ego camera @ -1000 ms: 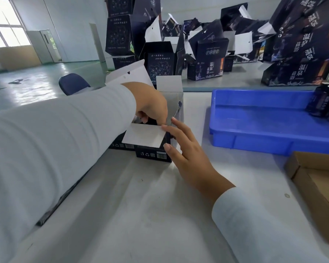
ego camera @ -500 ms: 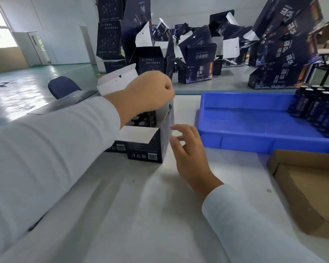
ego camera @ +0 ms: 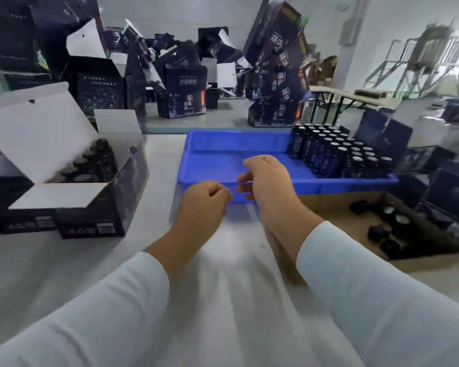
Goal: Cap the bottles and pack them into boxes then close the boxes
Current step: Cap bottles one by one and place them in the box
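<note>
An open dark box (ego camera: pixel 112 192) stands at the left of the table, its white flaps up, with several capped bottles (ego camera: pixel 90 165) inside. A blue tray (ego camera: pixel 223 144) lies ahead, and many dark bottles (ego camera: pixel 334 152) stand in its right end. A brown cardboard tray (ego camera: pixel 334 218) at the right holds loose black caps (ego camera: pixel 387 221). My left hand (ego camera: pixel 204 205) hovers in a loose fist before the tray's near rim and holds nothing. My right hand (ego camera: pixel 265 178) hovers beside it over the rim, fingers loosely curled, empty.
Stacks of printed dark boxes (ego camera: pixel 276 75), some with open flaps, crowd the far side of the table. More dark boxes (ego camera: pixel 451 186) sit at the right edge. A folding table (ego camera: pixel 355 96) and a metal frame (ego camera: pixel 419 56) stand in the room behind.
Both hands left the open box and moved right to the blue tray's near rim. The view swung right, so the box now sits at the left with its flaps up.
</note>
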